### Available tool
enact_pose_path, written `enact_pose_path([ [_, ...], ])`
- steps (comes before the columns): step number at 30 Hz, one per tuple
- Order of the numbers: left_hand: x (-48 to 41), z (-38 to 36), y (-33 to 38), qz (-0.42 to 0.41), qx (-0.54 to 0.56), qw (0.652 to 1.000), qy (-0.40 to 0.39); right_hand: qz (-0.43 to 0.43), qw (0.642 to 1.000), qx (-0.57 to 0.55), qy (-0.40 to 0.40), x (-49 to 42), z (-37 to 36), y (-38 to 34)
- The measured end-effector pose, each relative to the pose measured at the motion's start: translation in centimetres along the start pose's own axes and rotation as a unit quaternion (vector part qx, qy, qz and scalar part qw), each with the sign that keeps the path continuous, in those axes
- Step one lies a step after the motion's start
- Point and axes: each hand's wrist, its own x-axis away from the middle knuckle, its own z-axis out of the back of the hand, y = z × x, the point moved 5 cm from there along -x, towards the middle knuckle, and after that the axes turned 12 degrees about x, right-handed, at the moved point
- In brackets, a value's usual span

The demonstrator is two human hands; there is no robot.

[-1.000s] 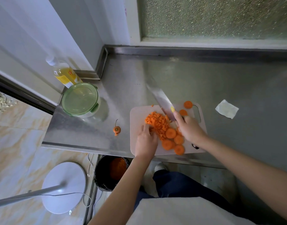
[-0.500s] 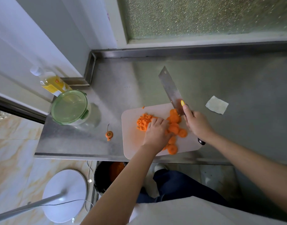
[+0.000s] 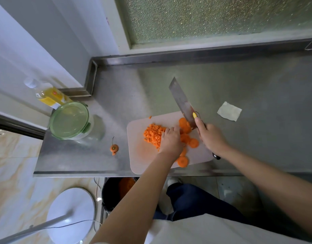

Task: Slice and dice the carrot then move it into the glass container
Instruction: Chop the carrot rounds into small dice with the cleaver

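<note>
A pile of diced carrot lies on the pale cutting board. Round carrot slices lie to its right and near the board's front edge. My left hand rests knuckles-up on the slices beside the dice, its fingers curled over them. My right hand grips the handle of a cleaver, whose blade points up and away to the left over the board's far edge. The glass container, with a green lid on it, stands at the counter's left end.
A carrot top with its stem lies on the steel counter left of the board. An oil bottle stands behind the container. A folded white cloth lies to the right. A black bin with carrot peel sits under the counter's front edge.
The cleaver has lifted off the board and swung up and back. My left hand moved from the board's near left side up onto the slices beside the diced pile.
</note>
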Motion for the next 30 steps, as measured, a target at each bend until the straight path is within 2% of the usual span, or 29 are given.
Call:
enact_pose_path([
  [5, 0.4, 0.0, 0.0, -0.039, -0.005, 0.999, 0.009, 0.011, 1.000, 0.008, -0.004, 0.5, -0.1, -0.3],
  [10, 1.9, 1.9, -0.5, -0.071, 0.101, 0.984, 0.132, 0.017, 1.000, -0.011, -0.005, 0.9, -0.2, -0.8],
  [14, 4.0, 4.6, -3.5, -0.045, 0.180, 0.954, 0.234, 0.011, 0.998, -0.049, -0.027, 1.3, -1.6, -1.1],
  [19, 7.0, 6.4, -8.9, 0.055, 0.210, 0.924, 0.315, 0.051, 0.991, -0.069, -0.106, 3.4, -5.2, -3.0],
  [22, 8.3, 6.7, -10.8, 0.104, 0.210, 0.912, 0.337, 0.079, 0.984, -0.056, -0.148, 5.0, -7.5, -4.4],
  [27, 9.3, 6.0, -12.6, 0.139, 0.211, 0.913, 0.321, 0.090, 0.970, 0.072, -0.213, 6.0, -10.2, -5.7],
  [30, 9.5, 5.6, -12.9, 0.147, 0.226, 0.915, 0.299, 0.084, 0.970, 0.094, -0.208, 5.8, -10.7, -5.7],
])
